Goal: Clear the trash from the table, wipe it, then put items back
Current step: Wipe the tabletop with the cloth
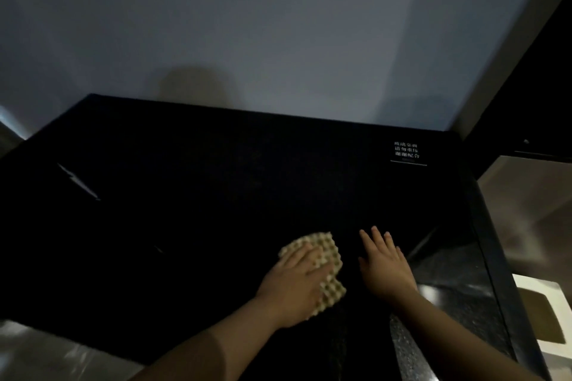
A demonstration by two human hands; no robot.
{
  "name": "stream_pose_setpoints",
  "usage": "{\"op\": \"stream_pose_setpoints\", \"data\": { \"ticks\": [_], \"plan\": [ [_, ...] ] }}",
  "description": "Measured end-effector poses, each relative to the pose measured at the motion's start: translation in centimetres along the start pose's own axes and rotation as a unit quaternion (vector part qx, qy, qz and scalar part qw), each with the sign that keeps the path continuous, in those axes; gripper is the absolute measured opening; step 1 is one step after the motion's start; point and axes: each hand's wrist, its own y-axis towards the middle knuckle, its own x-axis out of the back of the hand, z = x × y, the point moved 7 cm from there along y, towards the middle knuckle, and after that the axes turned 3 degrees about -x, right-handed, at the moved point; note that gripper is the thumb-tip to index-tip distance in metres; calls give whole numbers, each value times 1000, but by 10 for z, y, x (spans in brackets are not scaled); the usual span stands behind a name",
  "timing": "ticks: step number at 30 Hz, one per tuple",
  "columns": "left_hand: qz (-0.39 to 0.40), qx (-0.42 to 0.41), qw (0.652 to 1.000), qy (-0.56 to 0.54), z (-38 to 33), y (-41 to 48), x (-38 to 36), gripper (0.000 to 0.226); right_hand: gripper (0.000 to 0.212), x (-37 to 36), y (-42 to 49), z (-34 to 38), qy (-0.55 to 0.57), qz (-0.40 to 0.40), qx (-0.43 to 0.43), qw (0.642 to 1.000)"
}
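A black glossy table (216,182) fills the middle of the view. On its near part lies a beige waffle-textured cloth (328,252). My left hand (294,284) lies flat on the cloth, fingers straight, pressing it to the tabletop. My right hand (383,263) rests flat on the bare table just right of the cloth, fingers spread and straight, holding nothing.
A small white printed label (407,151) sits at the table's far right corner. A pale wall (278,25) stands behind the table. To the right, below the table edge, is a white square object (544,315). A thin bright streak (79,181) shows on the table's left.
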Motion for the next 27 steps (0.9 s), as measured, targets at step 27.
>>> {"op": "stream_pose_setpoints", "data": {
  "ticks": [27],
  "plan": [
    [-11, 21, 998, -50, -59, 3, -7, 66, 37, 4, -55, -44, 147, -116, 10, 982]
  ]
}}
